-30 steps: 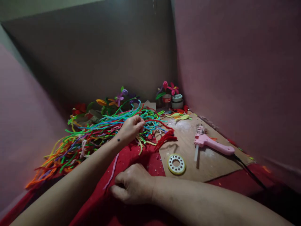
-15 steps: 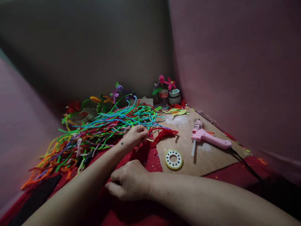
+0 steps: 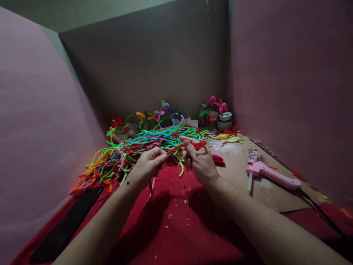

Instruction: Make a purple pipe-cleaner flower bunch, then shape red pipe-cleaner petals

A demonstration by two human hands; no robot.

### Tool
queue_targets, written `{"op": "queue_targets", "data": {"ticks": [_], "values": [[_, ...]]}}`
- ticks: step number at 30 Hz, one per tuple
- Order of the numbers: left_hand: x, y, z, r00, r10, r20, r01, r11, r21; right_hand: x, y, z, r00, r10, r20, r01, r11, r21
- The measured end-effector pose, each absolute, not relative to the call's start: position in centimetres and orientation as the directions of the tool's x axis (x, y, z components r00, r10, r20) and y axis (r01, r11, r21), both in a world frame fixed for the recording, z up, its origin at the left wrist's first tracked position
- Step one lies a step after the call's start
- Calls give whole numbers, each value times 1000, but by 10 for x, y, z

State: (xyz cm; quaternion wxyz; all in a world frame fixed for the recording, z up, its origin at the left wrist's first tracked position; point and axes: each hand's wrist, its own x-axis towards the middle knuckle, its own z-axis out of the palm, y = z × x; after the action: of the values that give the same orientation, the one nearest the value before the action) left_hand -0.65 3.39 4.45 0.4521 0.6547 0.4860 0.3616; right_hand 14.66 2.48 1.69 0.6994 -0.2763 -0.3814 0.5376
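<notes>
A red fuzzy stem [image 3: 176, 148] stretches between my two hands over the red cloth. My left hand [image 3: 153, 161] pinches its left end between thumb and fingers. Around its right part my right hand [image 3: 196, 156] is closed, with the red tip showing above the fingers. A pale pink strand [image 3: 152, 186] hangs below my left hand. Behind the hands lies a heap of many-coloured fuzzy stems [image 3: 149, 138]. Several red pieces [image 3: 218, 160] rest on the board just right of my right hand.
On the wooden board [image 3: 234, 176] at the right lies a pink glue gun [image 3: 275, 176] with a black cord. Fuzzy flowers [image 3: 222, 106] and a lidded jar [image 3: 224, 120] stand at the back. A black flat object [image 3: 67, 221] lies at the front left.
My right hand has risen from near the front to the red stem beside my left hand. The stem is now stretched between both hands. The view has shifted, and the yellow ring is no longer visible.
</notes>
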Motion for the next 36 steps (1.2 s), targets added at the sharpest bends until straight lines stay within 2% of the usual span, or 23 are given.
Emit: {"op": "queue_targets", "data": {"ticks": [6, 12, 14, 18, 21, 23, 27, 30, 31, 33, 36], "values": [[-19, 27, 36, 427, 904, -22, 377, -156, 913, 156, 28, 17, 181, 972, 147, -535, 223, -815], [-29, 29, 32, 483, 871, -92, 413, -135, 901, 166, 38, 17, 228, 967, 116, -594, 232, -771], [-32, 32, 32, 483, 875, -33, 451, -217, 866, 169, 39, 19, 214, 972, 97, -613, 211, -761], [-40, 41, 32, 462, 868, 180, 552, -441, 707, 172, 38, 21, 161, 984, 78, -642, 165, -749], [-46, 43, 35, 470, 868, 162, 606, -450, 656, 167, 34, 16, 65, 991, 121, -600, 136, -788], [-47, 39, 40, 508, 854, 111, 597, -443, 669, 162, 30, 12, -21, 987, 159, -553, 121, -824], [-33, 23, 48, 588, 804, 90, 466, -427, 775, 154, 25, 5, -202, 950, 237, -428, 132, -894], [-18, 12, 46, 577, 817, 17, 406, -304, 862, 152, 23, 4, -290, 918, 270, -395, 142, -908], [-15, 10, 45, 536, 844, 37, 410, -299, 862, 152, 23, 4, -290, 917, 272, -410, 138, -902], [-11, 7, 40, 439, 883, 168, 450, -377, 809, 150, 21, 4, -265, 928, 262, -463, 116, -879], [-10, 6, 32, 383, 829, 408, 537, -559, 631, 145, 18, 3, -241, 948, 205, -519, 52, -853]]}}
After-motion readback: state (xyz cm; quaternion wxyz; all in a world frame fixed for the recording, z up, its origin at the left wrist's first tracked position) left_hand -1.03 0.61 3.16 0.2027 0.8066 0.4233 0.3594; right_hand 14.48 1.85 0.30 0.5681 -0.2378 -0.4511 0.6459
